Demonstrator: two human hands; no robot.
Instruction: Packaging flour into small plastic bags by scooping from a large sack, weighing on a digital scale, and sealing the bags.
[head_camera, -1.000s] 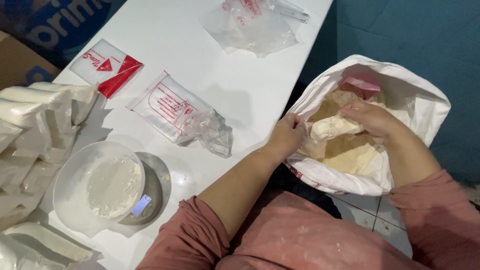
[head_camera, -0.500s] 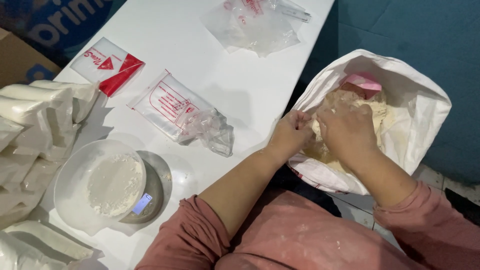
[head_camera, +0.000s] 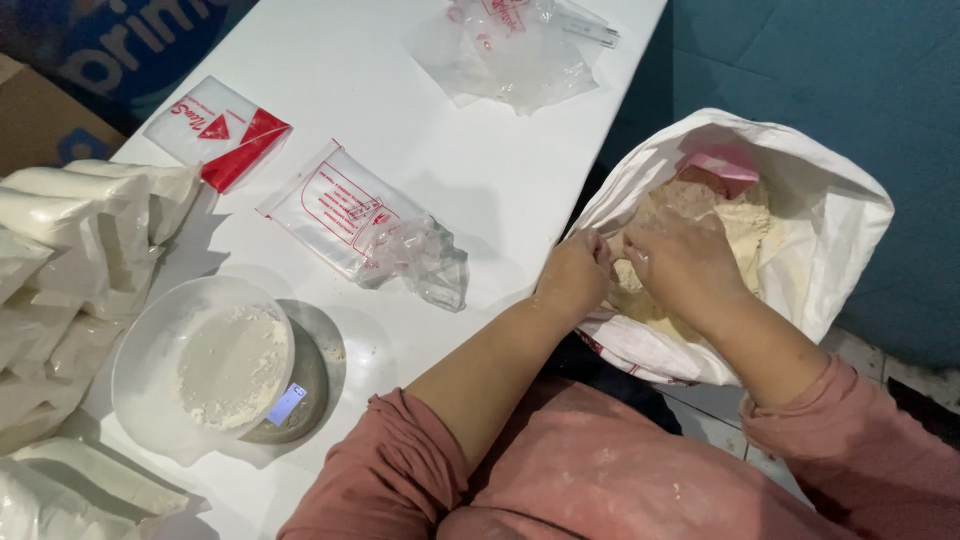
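Both hands are working at the mouth of a large white sack (head_camera: 830, 250) that is standing on the floor just off the right edge of the white table (head_camera: 350, 90). The left hand (head_camera: 575, 280) is pinching the sack's near rim between fingers and thumb. The right hand (head_camera: 680, 262) is lying palm down, fingers curled, on the pale flour (head_camera: 745, 220) inside; whether it is gripping anything I cannot tell. A pink scoop (head_camera: 718, 168) is sitting at the far side of the flour.

On the table, near its front edge, a clear bowl (head_camera: 200, 365) holding white powder is resting on a round metal scale (head_camera: 300, 385) with a lit display. A clear printed bag (head_camera: 360, 225) is lying crumpled at mid-table, another clear bag (head_camera: 515, 50) is lying toward the far edge, and a red-and-white packet (head_camera: 218, 132) is lying toward the left edge. Filled white bags (head_camera: 70, 260) are piling up along the left edge. Beyond the sack a teal wall (head_camera: 820, 60) is rising above a pale tiled floor (head_camera: 880, 365).
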